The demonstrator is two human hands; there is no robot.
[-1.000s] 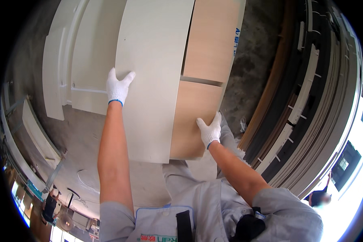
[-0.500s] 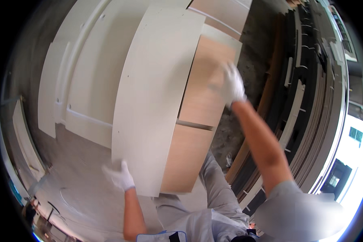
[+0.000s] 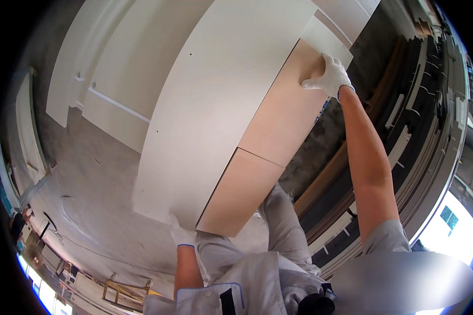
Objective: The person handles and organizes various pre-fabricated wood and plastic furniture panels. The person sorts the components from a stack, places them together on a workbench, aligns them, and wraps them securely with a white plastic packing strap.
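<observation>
In front of me lies a long white panel [image 3: 215, 79] with small dark holes, tilted toward the upper right. Two light wood-coloured panels, a longer far one [image 3: 273, 113] and a shorter near one [image 3: 242, 194], run end to end along its right side, with a thin seam between them. My right hand [image 3: 331, 76], in a white knit glove, rests on the far wood panel near its outer edge, thumb and fingers spread. At the white panel's near edge, my gloved left hand [image 3: 183, 232] is closed on the near corner; most of its fingers are hidden.
More white panels [image 3: 126, 79] with grooves lie to the left. On the right, long dark and grey strips [image 3: 399, 131] are stacked beside the grey floor [image 3: 110, 163]. A yellow metal frame [image 3: 125, 292] stands at the lower left.
My right hand has moved up along the far wood panel, and the gap between the wood panels has narrowed to a seam. My left hand has come onto the white panel's near edge.
</observation>
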